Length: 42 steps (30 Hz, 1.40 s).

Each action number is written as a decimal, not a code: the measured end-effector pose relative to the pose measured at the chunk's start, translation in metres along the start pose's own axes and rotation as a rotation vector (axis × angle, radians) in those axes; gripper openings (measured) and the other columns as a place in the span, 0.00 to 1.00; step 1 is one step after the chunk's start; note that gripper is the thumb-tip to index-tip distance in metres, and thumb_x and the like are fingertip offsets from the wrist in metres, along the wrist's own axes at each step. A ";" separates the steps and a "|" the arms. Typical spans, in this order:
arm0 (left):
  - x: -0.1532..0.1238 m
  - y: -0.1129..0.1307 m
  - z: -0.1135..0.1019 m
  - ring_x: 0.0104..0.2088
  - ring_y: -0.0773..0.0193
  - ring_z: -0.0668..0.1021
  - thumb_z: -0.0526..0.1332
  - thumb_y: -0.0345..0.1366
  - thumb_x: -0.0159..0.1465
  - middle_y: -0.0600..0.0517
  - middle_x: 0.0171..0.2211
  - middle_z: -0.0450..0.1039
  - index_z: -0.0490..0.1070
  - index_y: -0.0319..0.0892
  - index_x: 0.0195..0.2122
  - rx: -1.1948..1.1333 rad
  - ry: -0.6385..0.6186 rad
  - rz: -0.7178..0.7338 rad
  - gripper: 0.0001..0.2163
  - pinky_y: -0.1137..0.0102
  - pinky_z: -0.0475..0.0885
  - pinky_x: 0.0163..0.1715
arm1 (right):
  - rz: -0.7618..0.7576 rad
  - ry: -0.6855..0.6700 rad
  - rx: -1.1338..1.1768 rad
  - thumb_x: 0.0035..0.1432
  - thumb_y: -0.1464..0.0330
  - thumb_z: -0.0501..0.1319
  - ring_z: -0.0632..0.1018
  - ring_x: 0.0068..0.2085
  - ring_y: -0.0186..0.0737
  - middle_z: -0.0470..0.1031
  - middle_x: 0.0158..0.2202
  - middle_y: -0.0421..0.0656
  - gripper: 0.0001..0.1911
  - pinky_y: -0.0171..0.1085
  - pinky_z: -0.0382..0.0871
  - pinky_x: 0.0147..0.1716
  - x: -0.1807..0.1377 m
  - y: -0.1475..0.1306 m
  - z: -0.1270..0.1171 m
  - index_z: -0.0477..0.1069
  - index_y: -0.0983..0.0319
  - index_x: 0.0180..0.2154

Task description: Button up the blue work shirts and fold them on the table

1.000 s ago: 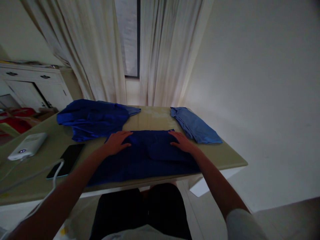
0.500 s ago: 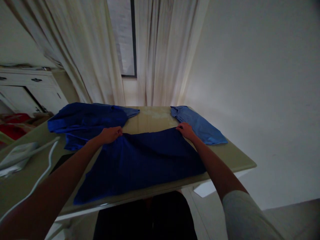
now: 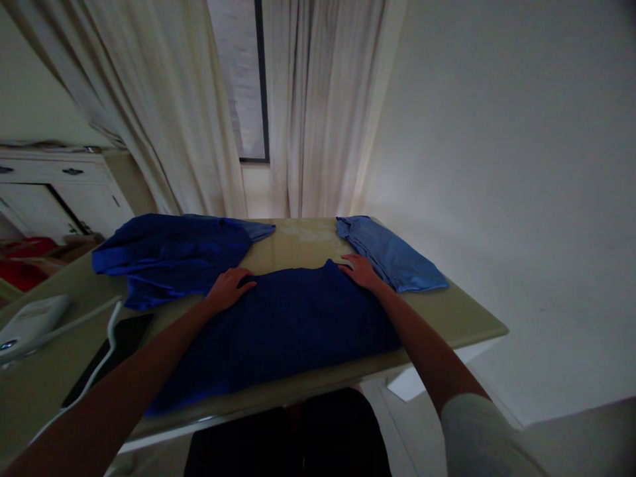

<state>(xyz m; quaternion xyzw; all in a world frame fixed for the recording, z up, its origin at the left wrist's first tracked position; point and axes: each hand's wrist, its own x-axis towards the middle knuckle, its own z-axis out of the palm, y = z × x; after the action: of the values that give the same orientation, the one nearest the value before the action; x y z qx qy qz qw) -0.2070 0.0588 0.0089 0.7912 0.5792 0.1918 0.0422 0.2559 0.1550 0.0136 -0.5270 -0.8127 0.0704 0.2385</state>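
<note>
The left hand is loosely opened, laid on the dark blue cloth's far left corner. The far right corner is covered by the right hand, also unclenched. The cloth is spread along the table's near edge, its long axis set left to right, left end slanted nearer.

The place looks like a room in a home; long pale curtains hang beside a window; a white cabinet with drawers stands at left.

Head camera looks forward, down at both hands.
</note>
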 end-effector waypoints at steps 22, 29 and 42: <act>-0.015 -0.008 0.013 0.49 0.50 0.79 0.47 0.48 0.72 0.43 0.46 0.79 0.73 0.44 0.46 -0.030 0.138 -0.154 0.19 0.56 0.71 0.55 | 0.147 0.233 0.204 0.65 0.37 0.47 0.75 0.40 0.48 0.76 0.32 0.45 0.34 0.47 0.69 0.47 0.002 0.003 0.019 0.72 0.58 0.31; -0.018 0.003 0.008 0.51 0.47 0.79 0.47 0.50 0.73 0.42 0.49 0.79 0.74 0.43 0.47 0.090 0.133 -0.140 0.21 0.53 0.69 0.56 | 0.162 0.144 -0.216 0.71 0.47 0.49 0.75 0.48 0.56 0.78 0.36 0.52 0.30 0.54 0.62 0.55 0.006 0.013 0.013 0.76 0.59 0.29; -0.005 -0.002 0.016 0.67 0.49 0.67 0.46 0.53 0.71 0.42 0.68 0.66 0.66 0.46 0.66 0.061 -0.149 0.041 0.28 0.52 0.58 0.66 | -0.177 -0.080 0.061 0.68 0.48 0.57 0.69 0.66 0.54 0.67 0.67 0.48 0.30 0.52 0.63 0.64 -0.117 -0.082 -0.014 0.65 0.51 0.66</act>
<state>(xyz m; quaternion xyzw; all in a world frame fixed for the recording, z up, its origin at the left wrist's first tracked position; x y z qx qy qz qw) -0.2038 0.0576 -0.0079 0.8158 0.5639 0.1153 0.0571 0.2338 0.0133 0.0190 -0.4425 -0.8623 0.0949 0.2273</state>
